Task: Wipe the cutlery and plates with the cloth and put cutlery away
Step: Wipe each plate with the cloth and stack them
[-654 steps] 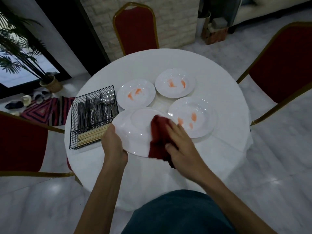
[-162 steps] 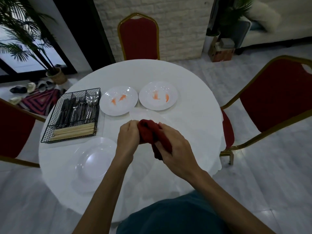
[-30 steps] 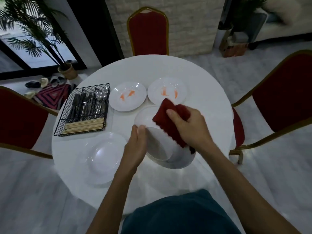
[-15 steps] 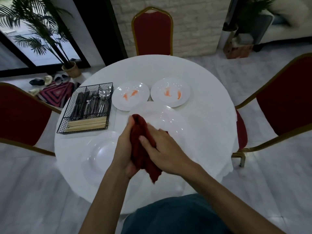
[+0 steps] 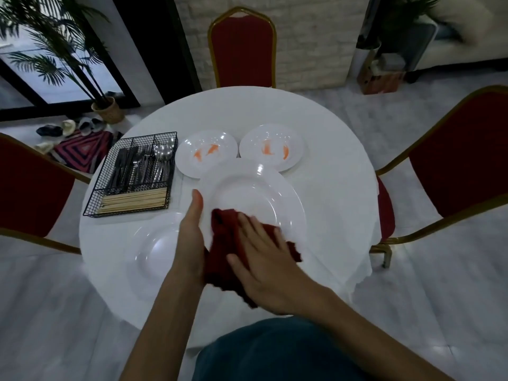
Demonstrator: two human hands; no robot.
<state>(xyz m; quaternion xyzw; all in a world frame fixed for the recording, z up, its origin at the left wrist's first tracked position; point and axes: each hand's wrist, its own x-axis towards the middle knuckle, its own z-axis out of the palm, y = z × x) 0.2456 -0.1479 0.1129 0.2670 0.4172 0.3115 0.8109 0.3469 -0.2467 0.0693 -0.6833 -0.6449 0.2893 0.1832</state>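
My left hand grips the left rim of a large white plate, which is lifted and tilted toward me. With my right hand I press a dark red cloth flat against the plate's near part, fingers spread over the cloth. A clean white plate lies on the table to the left. At the back lie two smaller white plates with orange smears, one on the left and one on the right. A black wire basket holds cutlery and chopsticks.
The round white table has red chairs with gold frames at the back, at the right and at the left. A potted palm and shoes stand on the floor at the far left.
Half a second ago both hands bunched the cloth in front of the plate. Now my left hand holds the plate's rim and my right hand spreads the cloth on its face.
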